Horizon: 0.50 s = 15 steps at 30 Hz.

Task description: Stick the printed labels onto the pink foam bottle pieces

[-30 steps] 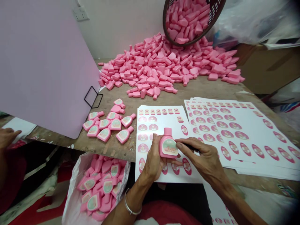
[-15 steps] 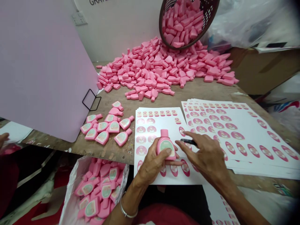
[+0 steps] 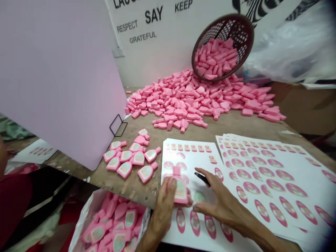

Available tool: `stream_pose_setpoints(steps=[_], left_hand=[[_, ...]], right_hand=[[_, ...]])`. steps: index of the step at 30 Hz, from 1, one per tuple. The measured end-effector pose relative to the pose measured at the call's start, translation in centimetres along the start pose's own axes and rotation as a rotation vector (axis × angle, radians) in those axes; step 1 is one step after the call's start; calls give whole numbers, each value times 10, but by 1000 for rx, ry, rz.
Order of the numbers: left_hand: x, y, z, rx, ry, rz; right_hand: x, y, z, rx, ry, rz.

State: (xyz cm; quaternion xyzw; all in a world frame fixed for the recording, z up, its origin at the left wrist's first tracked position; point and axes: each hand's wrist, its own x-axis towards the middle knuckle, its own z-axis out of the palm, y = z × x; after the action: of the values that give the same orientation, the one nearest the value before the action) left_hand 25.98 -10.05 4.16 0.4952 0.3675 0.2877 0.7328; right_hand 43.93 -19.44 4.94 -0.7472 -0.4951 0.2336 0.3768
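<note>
My left hand (image 3: 165, 203) is closed around a pink bottle (image 3: 181, 192) with a pale green label on its front, its neck pointing away from me. Just to the right, my right hand (image 3: 223, 199) has its thumb and forefinger spread, and a slim black tool (image 3: 202, 179) is held among the fingers; its exact kind is unclear. A blurred pale green patch (image 3: 199, 197) shows between the two hands. Beneath both lies a white sheet of pink stickers (image 3: 195, 224). Several labelled pink bottles (image 3: 138, 158) lie to the left of the sheet.
Behind is a large heap of pink bottles (image 3: 181, 101) under a tipped brown basket (image 3: 248, 38). More sticker sheets (image 3: 296, 171) lie at right. A white sack (image 3: 85, 213) of bottles stands below the table edge. A pale panel (image 3: 65, 77) rises at left, beside another person's sleeve (image 3: 15, 196).
The camera view has tilted up, showing more wall. The bottle in my left hand is blurred and slightly tilted. My right hand has turned, its thumb and forefinger farther apart, keeping the black tool.
</note>
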Motion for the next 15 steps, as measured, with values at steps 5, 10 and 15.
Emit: stream_pose_setpoints(steps=[5,10,15], left_hand=[[43,3,-54,856,396,367],[74,1,-74,1384,743,659],[60,16,-64,1211,645,887]], right_hand=[[100,16,-27,-210,243,-48],[206,12,-11,-356,360,47],[236,11,0,-335,335,126]])
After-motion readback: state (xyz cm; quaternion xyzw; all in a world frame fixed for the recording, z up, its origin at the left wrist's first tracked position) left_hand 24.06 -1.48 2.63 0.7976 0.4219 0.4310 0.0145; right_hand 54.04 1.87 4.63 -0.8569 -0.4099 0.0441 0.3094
